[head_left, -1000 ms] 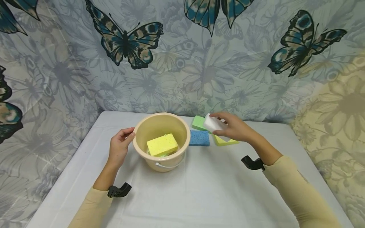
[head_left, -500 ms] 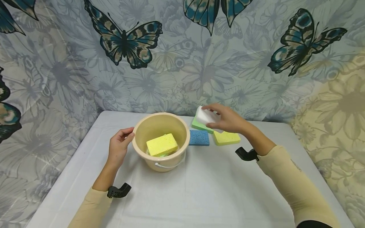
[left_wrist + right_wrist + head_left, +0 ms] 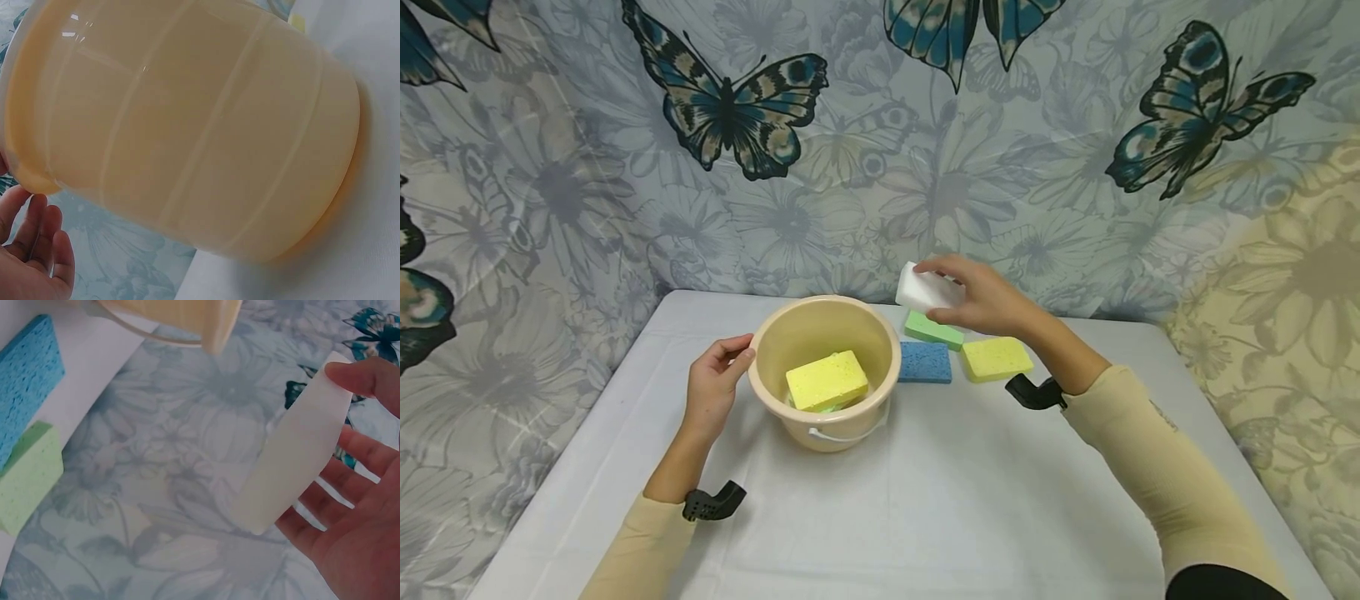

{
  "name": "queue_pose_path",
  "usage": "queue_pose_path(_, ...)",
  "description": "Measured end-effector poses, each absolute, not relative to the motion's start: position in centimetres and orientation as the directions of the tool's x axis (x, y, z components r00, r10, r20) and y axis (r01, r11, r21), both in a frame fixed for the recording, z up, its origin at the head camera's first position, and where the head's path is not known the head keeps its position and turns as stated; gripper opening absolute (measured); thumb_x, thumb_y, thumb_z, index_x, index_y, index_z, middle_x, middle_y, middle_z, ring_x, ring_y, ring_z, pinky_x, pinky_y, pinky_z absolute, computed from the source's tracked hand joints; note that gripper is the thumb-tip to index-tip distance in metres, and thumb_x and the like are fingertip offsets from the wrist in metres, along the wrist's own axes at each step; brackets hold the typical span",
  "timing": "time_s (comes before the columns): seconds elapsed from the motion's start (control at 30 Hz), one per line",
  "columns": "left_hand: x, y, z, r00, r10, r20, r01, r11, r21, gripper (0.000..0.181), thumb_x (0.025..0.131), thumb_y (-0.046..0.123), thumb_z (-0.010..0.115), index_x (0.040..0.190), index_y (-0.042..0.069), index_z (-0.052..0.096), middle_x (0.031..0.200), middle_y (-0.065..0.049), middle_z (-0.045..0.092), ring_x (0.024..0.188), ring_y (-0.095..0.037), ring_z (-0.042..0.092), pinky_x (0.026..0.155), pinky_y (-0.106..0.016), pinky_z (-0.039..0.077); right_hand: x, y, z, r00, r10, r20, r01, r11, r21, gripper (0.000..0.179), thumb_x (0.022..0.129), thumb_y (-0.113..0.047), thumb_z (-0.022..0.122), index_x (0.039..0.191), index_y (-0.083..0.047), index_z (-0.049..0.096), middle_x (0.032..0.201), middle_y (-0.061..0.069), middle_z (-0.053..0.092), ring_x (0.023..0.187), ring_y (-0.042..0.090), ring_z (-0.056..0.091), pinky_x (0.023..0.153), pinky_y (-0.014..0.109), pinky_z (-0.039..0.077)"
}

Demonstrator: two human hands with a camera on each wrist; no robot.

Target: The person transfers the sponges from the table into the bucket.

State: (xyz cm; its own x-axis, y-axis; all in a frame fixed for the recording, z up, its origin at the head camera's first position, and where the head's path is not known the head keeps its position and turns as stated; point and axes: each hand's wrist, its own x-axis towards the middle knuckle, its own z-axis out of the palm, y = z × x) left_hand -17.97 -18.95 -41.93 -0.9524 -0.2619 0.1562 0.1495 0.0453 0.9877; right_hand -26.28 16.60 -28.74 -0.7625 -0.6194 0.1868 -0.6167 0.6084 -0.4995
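A cream plastic bucket point(image 3: 775, 379) stands on the white table with a yellow sponge point(image 3: 827, 382) visible inside it, lying on something partly hidden. My left hand point(image 3: 711, 383) pinches the bucket's rim on its left side; in the left wrist view the ribbed bucket wall point(image 3: 187, 125) fills most of the picture. Up and right of the bucket, my right hand point(image 3: 988, 296) holds a white sponge point(image 3: 925, 290) in the air between thumb and fingers. The right wrist view shows the same white block point(image 3: 294, 456) gripped near its edges.
To the right of the bucket lie a blue sponge point(image 3: 925, 364), a green sponge point(image 3: 934, 332) and a second yellow sponge point(image 3: 997, 360). The bucket's thin white handle point(image 3: 842, 438) hangs down in front. A butterfly-patterned cloth point(image 3: 880, 208) rises behind the table point(image 3: 970, 500).
My right hand has carried the white sponge up and left, uncovering more of the green and yellow sponges on the table. My left hand and the bucket have stayed in place.
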Motion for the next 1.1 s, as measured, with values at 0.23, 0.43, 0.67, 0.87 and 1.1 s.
queue_pose_path(0.23,-18.2,-18.9,-42.0,-0.956,-0.248,0.157,0.15,0.048,0.988,0.036,0.094,0.013,0.065,0.122,-0.01,0.058,0.1,0.018,0.064,0.097,-0.003,0.06,0.085,-0.01,0.051,-26.6,15.4,-28.0,-0.747,-0.642,0.176,-0.638,0.616,-0.461,0.054,0.081,-0.02,0.078,0.131,-0.015,0.058,0.133,0.009,0.058,0.113,0.028,0.055,0.085,0.045,0.053)
queue_pose_path(0.43,-18.1,-18.9,-42.1,-0.952,-0.264,0.153,0.144,0.051,0.988,0.035,0.094,0.012,0.065,0.121,-0.01,0.059,0.099,0.019,0.064,0.095,-0.002,0.06,0.084,-0.009,0.051,-26.9,13.6,-27.6,-0.71,-0.69,0.143,-0.666,0.59,-0.458,0.054,0.081,-0.022,0.077,0.131,-0.016,0.058,0.138,0.006,0.056,0.12,0.026,0.053,0.09,0.044,0.053)
queue_pose_path(0.67,-17.9,-18.9,-42.3,-0.953,-0.265,0.148,0.14,0.05,0.989,0.035,0.094,0.012,0.065,0.121,-0.009,0.059,0.1,0.019,0.065,0.098,-0.004,0.062,0.084,-0.01,0.052,-27.4,11.6,-27.7,-0.664,-0.733,0.145,-0.699,0.54,-0.468,0.053,0.082,-0.019,0.076,0.132,-0.012,0.058,0.137,0.008,0.057,0.127,0.027,0.05,0.1,0.045,0.049)
queue_pose_path(0.87,-17.9,-19.0,-42.1,-0.951,-0.27,0.152,0.145,0.047,0.988,0.033,0.094,0.009,0.063,0.121,-0.01,0.059,0.1,0.018,0.065,0.096,-0.002,0.061,0.085,-0.01,0.051,-27.7,9.6,-27.8,-0.654,-0.748,0.115,-0.699,0.539,-0.47,0.054,0.081,-0.021,0.076,0.132,-0.015,0.058,0.138,0.005,0.057,0.127,0.025,0.05,0.101,0.042,0.049)
queue_pose_path(1.1,-18.0,-18.9,-41.9,-0.952,-0.267,0.151,0.142,0.053,0.988,0.032,0.095,0.006,0.061,0.122,-0.01,0.058,0.101,0.019,0.064,0.097,-0.001,0.061,0.085,-0.009,0.051,-27.2,7.6,-28.7,-0.62,-0.784,0.038,-0.697,0.527,-0.486,0.056,0.08,-0.021,0.078,0.132,-0.018,0.058,0.14,0.002,0.055,0.126,0.022,0.051,0.102,0.039,0.048)
